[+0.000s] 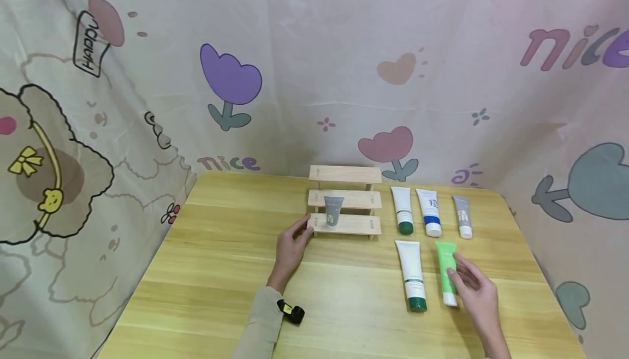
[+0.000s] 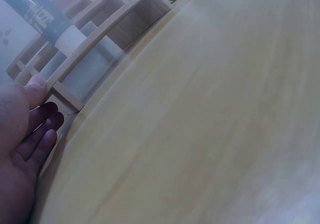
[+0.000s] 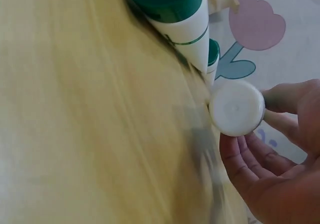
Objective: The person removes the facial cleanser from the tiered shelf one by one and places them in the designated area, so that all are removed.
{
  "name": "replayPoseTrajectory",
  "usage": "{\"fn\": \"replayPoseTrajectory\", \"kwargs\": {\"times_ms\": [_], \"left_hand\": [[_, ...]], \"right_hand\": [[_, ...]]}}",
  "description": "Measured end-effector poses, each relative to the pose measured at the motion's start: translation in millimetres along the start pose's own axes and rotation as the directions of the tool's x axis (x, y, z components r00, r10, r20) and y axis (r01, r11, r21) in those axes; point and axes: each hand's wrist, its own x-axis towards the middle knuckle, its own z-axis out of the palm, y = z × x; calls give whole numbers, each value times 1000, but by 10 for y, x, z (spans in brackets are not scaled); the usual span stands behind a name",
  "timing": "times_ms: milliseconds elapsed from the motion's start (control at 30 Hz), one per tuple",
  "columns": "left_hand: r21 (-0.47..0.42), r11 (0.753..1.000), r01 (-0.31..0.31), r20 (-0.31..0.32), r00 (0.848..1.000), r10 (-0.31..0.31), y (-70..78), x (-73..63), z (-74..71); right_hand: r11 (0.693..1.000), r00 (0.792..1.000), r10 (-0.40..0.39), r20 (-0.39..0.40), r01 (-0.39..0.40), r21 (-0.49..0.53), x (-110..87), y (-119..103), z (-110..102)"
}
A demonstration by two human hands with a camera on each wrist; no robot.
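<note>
A three-step wooden display rack (image 1: 344,198) stands at the back of the table. My left hand (image 1: 291,250) grips the left end of its lowest step, thumb on the edge and fingers (image 2: 37,146) curled beside the leg. On that step a small grey tube (image 1: 333,211) stands upright on its white cap (image 2: 70,40). My right hand (image 1: 474,288) pinches a green squeeze tube (image 1: 447,274) between thumb and fingers. The tube's round white cap (image 3: 236,108) faces the right wrist camera and hides most of its body there.
Left of the green tube lies a large white tube with green cap (image 1: 411,274). Behind them lie a smaller green-capped tube (image 1: 402,210), a white tube with a blue band (image 1: 429,213) and a grey tube (image 1: 462,216). A printed cloth (image 1: 304,75) hangs behind the table (image 1: 344,315).
</note>
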Motion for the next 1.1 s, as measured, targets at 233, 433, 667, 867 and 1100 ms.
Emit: {"fn": "replayPoseTrajectory", "kwargs": {"times_ms": [233, 433, 667, 867, 1100], "left_hand": [[-6, 1000, 11, -2, 1000, -11, 3, -12, 2], [-1, 1000, 10, -2, 1000, -10, -5, -20, 16], [-8, 1000, -30, 6, 1000, 30, -20, 4, 45], [-14, 1000, 4, 11, 1000, -4, -24, -1, 30], [3, 1000, -12, 8, 1000, 12, 4, 16, 3]], "right_hand": [[998, 999, -34, 38, 36, -49, -17, 87, 14], [995, 998, -47, 38, 50, -84, -31, 105, 24], [988, 999, -25, 26, 29, -151, -46, 115, 25], [985, 998, -39, 46, 46, -164, -58, 139, 21], [984, 998, -40, 54, 49, -172, -45, 129, 0]]}}
